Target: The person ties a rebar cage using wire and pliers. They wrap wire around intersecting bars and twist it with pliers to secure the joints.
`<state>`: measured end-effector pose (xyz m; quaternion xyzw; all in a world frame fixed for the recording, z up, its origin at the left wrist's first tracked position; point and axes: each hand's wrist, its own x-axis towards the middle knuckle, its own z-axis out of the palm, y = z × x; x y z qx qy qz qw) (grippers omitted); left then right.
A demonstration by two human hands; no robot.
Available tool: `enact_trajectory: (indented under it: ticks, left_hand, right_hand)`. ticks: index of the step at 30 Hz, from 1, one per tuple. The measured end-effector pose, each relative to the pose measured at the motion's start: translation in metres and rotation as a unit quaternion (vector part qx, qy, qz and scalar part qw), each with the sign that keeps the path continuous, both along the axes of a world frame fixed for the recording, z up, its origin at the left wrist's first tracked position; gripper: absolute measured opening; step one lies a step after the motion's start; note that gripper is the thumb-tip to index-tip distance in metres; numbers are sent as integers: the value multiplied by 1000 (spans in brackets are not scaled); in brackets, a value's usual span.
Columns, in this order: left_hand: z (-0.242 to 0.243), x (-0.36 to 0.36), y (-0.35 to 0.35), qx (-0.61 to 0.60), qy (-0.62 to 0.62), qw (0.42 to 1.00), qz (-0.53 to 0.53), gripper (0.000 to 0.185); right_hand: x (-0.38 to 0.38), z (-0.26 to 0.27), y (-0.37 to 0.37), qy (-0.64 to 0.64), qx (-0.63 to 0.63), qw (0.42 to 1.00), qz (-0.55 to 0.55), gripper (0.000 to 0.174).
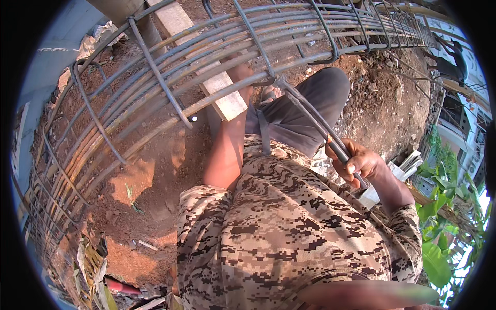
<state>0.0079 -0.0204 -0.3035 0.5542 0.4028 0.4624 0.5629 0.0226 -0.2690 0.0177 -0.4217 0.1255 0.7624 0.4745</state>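
Note:
A long rebar cage of lengthwise bars and bent stirrups arches across the upper view. My right hand is closed round both handles of long steel pincers. Their jaws meet the cage at the near lower corner of a stirrup, beside a lengthwise bar. My left hand reaches up behind the near bars, close to that corner; bars partly cover it, and whether it grips anything cannot be told. A wooden plank passes through the cage, its near end above my left forearm.
Reddish soil lies under the cage. My bent knee is just right of the pincers. A post stands at the upper left. Dry leaves lie lower left, green plants grow at right, and another person is far upper right.

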Motion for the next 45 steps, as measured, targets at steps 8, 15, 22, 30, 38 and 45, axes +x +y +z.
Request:
enact_trajectory:
  ticks: [8,15,22,30,38,45]
  left_hand:
    - [-11,3,-3,27,10,999,15,30]
    - [-18,5,-5,-60,3,998,-26,30]
    - [-7,7,-5,-61,6,998,-13,29]
    - [0,2,-6,-77,1,997,-12,28]
    - [10,-7,-10,-99,-13,995,-29,26]
    - [15,-17,-16,-121,-20,992,-40,26]
  right_hand:
    - [14,58,26,-755,-1,495,430,48]
    - [6,49,35,-782,-77,415,458,41]
    - [3,47,35,-801,-76,368,467,45]
    - [10,58,38,-710,-77,529,458,30]
    - [8,58,42,-652,-136,580,469,30]
    - [-32,25,23,-548,-170,728,375,36]
